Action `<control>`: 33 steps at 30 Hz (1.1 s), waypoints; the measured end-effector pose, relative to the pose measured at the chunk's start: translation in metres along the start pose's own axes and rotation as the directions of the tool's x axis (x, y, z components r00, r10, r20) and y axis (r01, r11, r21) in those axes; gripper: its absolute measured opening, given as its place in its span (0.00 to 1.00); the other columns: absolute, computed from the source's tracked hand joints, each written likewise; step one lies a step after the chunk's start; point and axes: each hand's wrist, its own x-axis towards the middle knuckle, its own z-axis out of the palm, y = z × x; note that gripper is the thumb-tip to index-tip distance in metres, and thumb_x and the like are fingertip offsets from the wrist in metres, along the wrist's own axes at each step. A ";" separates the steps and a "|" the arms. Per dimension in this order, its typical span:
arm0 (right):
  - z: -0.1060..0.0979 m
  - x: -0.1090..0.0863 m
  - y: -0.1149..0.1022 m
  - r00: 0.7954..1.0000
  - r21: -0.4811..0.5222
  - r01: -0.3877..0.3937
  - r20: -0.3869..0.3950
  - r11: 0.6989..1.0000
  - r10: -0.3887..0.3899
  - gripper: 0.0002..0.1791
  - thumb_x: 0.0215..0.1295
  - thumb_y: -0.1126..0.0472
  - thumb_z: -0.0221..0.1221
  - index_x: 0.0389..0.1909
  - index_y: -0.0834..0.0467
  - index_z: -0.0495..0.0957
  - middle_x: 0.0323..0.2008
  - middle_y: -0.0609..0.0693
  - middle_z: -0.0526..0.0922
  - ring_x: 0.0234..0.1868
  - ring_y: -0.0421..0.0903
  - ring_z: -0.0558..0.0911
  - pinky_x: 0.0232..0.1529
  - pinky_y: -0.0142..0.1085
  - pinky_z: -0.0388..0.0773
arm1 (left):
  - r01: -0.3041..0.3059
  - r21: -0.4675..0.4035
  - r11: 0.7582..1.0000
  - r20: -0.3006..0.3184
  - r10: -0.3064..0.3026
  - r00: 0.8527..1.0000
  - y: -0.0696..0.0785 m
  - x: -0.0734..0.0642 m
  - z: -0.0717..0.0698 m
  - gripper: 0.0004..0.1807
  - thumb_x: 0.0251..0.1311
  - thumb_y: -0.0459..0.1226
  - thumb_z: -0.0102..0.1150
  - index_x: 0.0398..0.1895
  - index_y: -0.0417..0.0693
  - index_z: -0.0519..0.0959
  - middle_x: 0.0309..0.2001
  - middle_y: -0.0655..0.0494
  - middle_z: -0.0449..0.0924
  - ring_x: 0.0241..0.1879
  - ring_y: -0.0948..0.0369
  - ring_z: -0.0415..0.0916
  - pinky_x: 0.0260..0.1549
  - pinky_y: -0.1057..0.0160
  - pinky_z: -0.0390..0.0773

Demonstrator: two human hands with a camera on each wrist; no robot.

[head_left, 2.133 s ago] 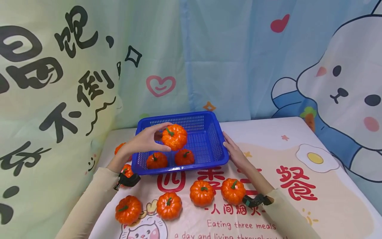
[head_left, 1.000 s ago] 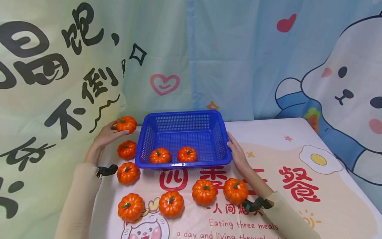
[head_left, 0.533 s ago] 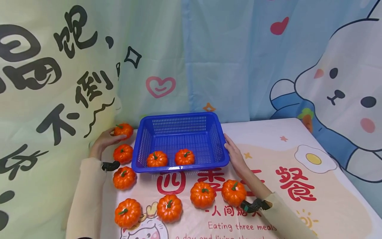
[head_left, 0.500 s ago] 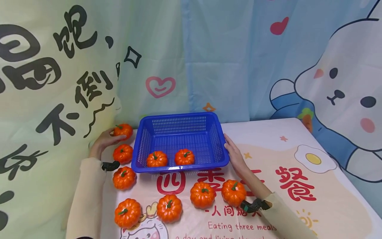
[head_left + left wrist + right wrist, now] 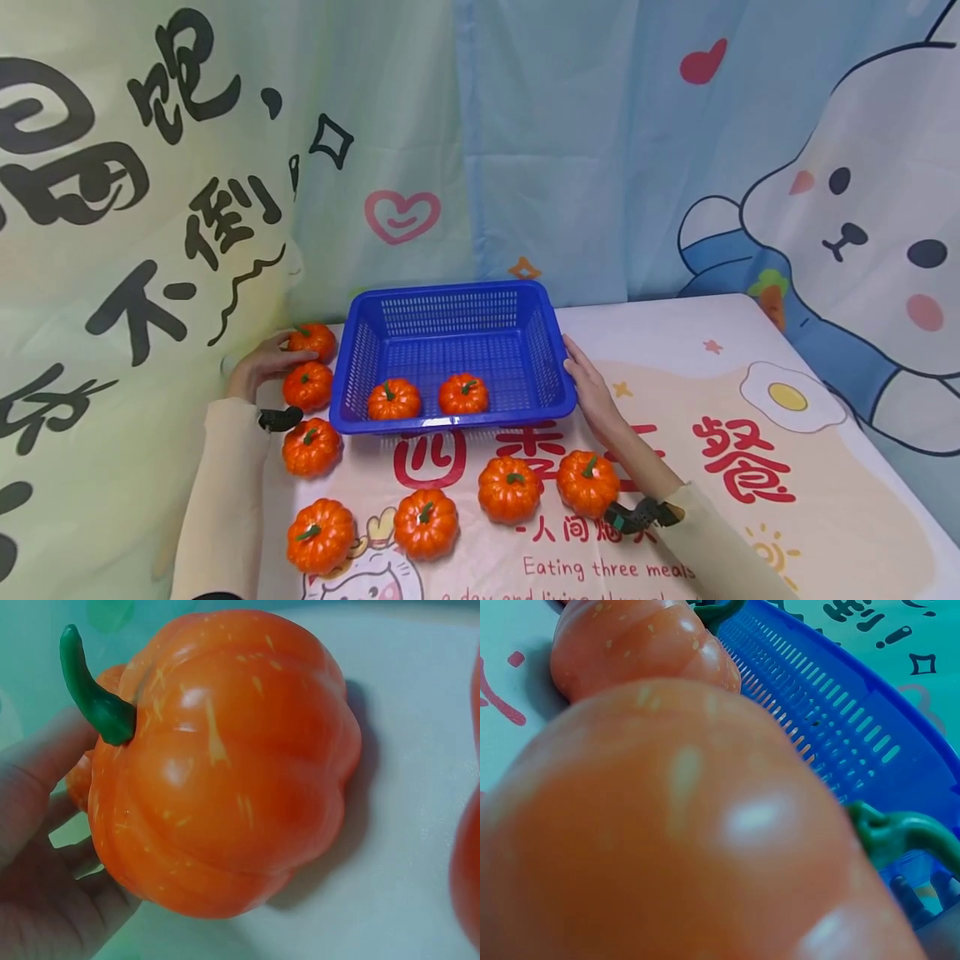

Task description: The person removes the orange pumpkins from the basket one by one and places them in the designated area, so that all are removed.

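My left hand (image 5: pixel 267 361) holds a small orange pumpkin (image 5: pixel 317 340) with a green stem at the table's back left. In the left wrist view a nearer pumpkin (image 5: pixel 225 765) covers most of the held one, and some fingers show behind it. My right hand (image 5: pixel 594 390) rests against the right side of a blue plastic basket (image 5: pixel 457 423), fingers fairly straight along its outer edge. Inside the basket, a left pumpkin (image 5: pixel 393 399) and a right pumpkin (image 5: pixel 463 393) sit near its front wall. In the right wrist view a pumpkin (image 5: pixel 667 825) hides most of that hand.
Two more pumpkins, a middle one (image 5: pixel 307 386) and a front one (image 5: pixel 312 447), line the basket's left side. Several others, among them a pumpkin (image 5: pixel 508 490), stand in front of it on the printed tablecloth (image 5: pixel 675 542). A curtain (image 5: pixel 555 167) hangs close behind.
My left hand has carried the pumpkin from over the basket to the back left, then lowered it beside the pumpkins there. My right hand has stayed at the basket's side.
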 end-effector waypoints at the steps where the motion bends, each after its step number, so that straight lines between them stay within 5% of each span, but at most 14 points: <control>1: 0.000 0.000 0.000 1.000 0.002 0.002 0.000 1.000 -0.002 0.30 0.79 0.50 0.35 0.78 0.46 0.43 0.79 0.48 0.46 0.79 0.50 0.45 0.78 0.54 0.43 | 0.002 -0.004 1.000 0.004 -0.002 1.000 -0.001 0.000 0.000 0.54 0.64 0.54 0.56 0.77 0.43 0.32 0.74 0.30 0.44 0.69 0.39 0.58 0.69 0.44 0.63; 12: 0.000 0.002 0.000 1.000 -0.013 -0.009 0.001 1.000 0.009 0.30 0.79 0.49 0.35 0.78 0.45 0.44 0.78 0.47 0.46 0.79 0.50 0.46 0.77 0.54 0.45 | 0.006 0.019 1.000 0.007 -0.006 1.000 0.006 -0.009 0.001 0.57 0.64 0.53 0.56 0.76 0.39 0.27 0.74 0.29 0.39 0.71 0.37 0.52 0.70 0.40 0.58; 16: -0.001 0.002 0.000 1.000 -0.014 -0.008 -0.010 1.000 0.008 0.30 0.79 0.50 0.35 0.78 0.46 0.44 0.78 0.48 0.47 0.79 0.51 0.46 0.77 0.53 0.44 | -0.049 0.038 0.998 -0.074 0.052 0.996 0.010 -0.010 0.000 0.59 0.63 0.55 0.56 0.75 0.37 0.24 0.74 0.26 0.37 0.72 0.35 0.47 0.70 0.37 0.55; 22: -0.001 0.002 -0.003 1.000 -0.002 -0.011 -0.004 1.000 0.011 0.30 0.79 0.50 0.35 0.78 0.46 0.44 0.79 0.48 0.46 0.79 0.51 0.45 0.78 0.53 0.44 | -0.166 0.116 0.979 -0.258 0.191 0.947 0.018 -0.021 0.005 0.53 0.64 0.53 0.55 0.76 0.35 0.36 0.73 0.26 0.43 0.72 0.33 0.48 0.68 0.34 0.55; 33: 0.000 0.001 -0.004 1.000 -0.020 -0.013 -0.011 1.000 0.013 0.30 0.79 0.49 0.35 0.78 0.46 0.43 0.79 0.49 0.46 0.79 0.51 0.45 0.78 0.53 0.43 | -0.360 0.161 0.919 -0.272 0.392 0.879 0.049 -0.045 0.017 0.47 0.62 0.51 0.59 0.76 0.38 0.48 0.73 0.31 0.51 0.72 0.36 0.52 0.67 0.34 0.58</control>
